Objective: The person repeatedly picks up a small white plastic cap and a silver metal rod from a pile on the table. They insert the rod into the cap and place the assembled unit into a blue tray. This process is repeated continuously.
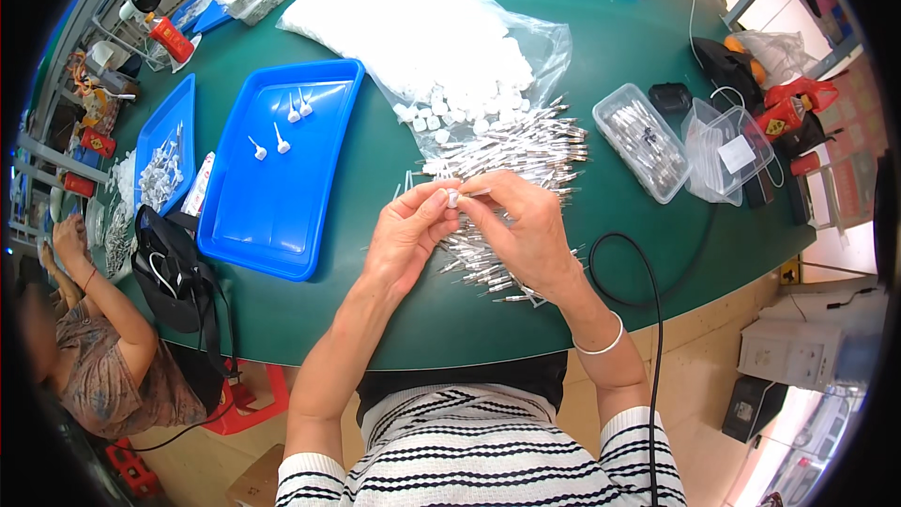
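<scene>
While pinching a small white cap (452, 197) in the left hand (405, 237), was feeding a thin metal pin (477, 192) into it with the right hand (526, 230), both closed tight on their bits, just above the green table (375, 178). Looked like mid-assembly, pin tip right at the cap. Pile of loose pins (521, 152) just behind, bag of white caps (422, 28) further back. Blue tray (282, 225) off to the left, holding a few finished pieces (281, 139). Probably called for pushing straight in, then dropping it in that tray.
</scene>
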The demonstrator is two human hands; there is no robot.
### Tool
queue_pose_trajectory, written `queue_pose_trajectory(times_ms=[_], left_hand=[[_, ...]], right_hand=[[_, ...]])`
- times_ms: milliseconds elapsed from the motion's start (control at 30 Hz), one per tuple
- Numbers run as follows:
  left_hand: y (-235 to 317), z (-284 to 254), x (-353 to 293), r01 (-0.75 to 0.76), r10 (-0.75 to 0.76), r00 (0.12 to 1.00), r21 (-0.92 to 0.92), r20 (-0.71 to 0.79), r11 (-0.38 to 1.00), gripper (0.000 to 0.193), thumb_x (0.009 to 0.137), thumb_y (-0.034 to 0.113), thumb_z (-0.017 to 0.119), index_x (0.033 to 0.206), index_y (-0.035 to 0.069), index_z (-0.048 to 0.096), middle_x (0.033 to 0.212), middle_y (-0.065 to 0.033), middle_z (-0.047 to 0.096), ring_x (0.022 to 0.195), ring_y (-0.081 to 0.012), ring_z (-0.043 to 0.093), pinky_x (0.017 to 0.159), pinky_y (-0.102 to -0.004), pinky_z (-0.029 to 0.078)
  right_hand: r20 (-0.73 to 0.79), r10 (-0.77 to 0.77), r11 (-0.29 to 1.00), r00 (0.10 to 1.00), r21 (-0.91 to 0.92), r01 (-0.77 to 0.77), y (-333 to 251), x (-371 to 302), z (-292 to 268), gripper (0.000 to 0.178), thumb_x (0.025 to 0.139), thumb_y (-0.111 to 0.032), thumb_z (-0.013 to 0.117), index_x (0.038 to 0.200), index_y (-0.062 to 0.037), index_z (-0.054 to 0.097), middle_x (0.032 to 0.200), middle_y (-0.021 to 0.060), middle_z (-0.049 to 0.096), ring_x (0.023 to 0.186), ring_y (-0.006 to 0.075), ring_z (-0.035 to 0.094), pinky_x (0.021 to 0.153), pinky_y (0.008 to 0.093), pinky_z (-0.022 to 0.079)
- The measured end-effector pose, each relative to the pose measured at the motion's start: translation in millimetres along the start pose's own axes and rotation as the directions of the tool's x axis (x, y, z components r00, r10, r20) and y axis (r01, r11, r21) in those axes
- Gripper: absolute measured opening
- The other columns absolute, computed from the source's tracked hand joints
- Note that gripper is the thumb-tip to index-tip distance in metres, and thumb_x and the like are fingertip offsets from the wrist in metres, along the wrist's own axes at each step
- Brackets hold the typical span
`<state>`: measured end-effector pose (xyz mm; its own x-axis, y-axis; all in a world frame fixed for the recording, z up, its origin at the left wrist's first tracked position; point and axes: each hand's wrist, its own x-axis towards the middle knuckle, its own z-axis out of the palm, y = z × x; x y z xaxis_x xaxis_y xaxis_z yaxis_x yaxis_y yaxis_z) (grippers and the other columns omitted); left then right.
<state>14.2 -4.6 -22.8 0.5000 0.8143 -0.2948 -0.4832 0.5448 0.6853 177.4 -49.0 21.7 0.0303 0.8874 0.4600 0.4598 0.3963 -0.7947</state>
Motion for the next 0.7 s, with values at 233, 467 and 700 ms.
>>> queue_pose_trajectory(times_ms=[233, 467, 700], left_hand=[[0.6, 0.7, -0.8, -0.018, 0.018, 1.0, -0.039, -0.016, 0.999, 0.024, 0.09, 0.012, 0.065, 0.111, 0.0, 0.064, 0.092, -0.0051, 0.067, 0.077, -0.0097, 0.064, 0.074, -0.0215, 0.056], [2.5, -0.5, -2.4, -0.022, 0.024, 1.0, -0.111, 0.014, 0.994, 0.026, 0.09, 0.011, 0.065, 0.113, -0.001, 0.063, 0.095, -0.0066, 0.067, 0.082, -0.0103, 0.065, 0.078, -0.0222, 0.056], [3.3, 0.3, -3.9, -0.055, 0.054, 0.998, -0.059, -0.009, 0.997, 0.026, 0.089, 0.008, 0.065, 0.113, -0.001, 0.063, 0.098, -0.007, 0.067, 0.084, -0.0107, 0.064, 0.08, -0.022, 0.056]], right_hand=[[0.009, 0.168, 0.957, 0.986, 0.24, -0.165, 1.7, 0.2, 5.6, 0.012, 0.084, -0.003, 0.067, 0.095, 0.0006, 0.068, 0.089, 0.0098, 0.067, 0.076, 0.0158, 0.066, 0.068, 0.0266, 0.054], [0.029, 0.238, 0.913, 0.971, 0.333, -0.234, 5.6, -2.7, 8.3, 0.011, 0.085, -0.001, 0.065, 0.096, 0.0015, 0.067, 0.089, 0.0086, 0.067, 0.08, 0.0133, 0.065, 0.072, 0.0263, 0.054], [0.047, 0.261, 0.887, 0.964, 0.382, -0.259, 9.7, -4.7, 10.3, 0.011, 0.086, 0.0, 0.064, 0.096, 0.0021, 0.067, 0.09, 0.0076, 0.067, 0.081, 0.0117, 0.065, 0.073, 0.0255, 0.053]])
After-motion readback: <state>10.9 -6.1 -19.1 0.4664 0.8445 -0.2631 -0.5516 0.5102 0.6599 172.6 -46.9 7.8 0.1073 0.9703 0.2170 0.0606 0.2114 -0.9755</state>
